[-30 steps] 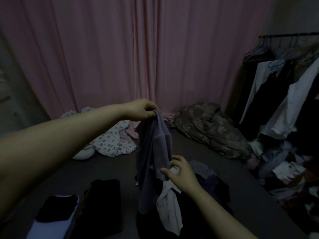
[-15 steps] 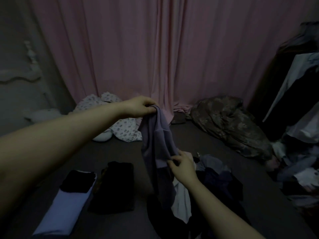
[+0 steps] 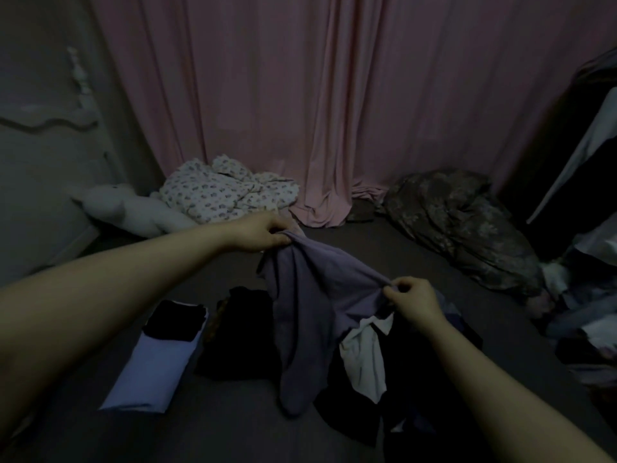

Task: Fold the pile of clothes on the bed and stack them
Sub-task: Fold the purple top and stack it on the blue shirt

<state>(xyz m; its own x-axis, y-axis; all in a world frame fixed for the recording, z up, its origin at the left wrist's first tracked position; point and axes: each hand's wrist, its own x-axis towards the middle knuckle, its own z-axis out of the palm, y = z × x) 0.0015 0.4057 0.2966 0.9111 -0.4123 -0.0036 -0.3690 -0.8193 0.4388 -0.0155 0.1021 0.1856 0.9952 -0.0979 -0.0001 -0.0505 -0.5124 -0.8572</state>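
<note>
The left hand [image 3: 263,233] grips one corner of the purple garment [image 3: 310,305] and the right hand [image 3: 412,300] pinches another, evidently spreading it to find its shape before folding. It hangs above the bed [image 3: 200,426], between the folded stack [image 3: 160,355] and the unfolded pile [image 3: 410,379].

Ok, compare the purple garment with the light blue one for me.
The purple garment is unfolded and hangs in the air, gripped by the left hand and right hand; the light blue garment is folded flat and lies on the bed. The purple one carries nothing, the light blue one has a black garment on it. Both are plain, without pattern.
</note>
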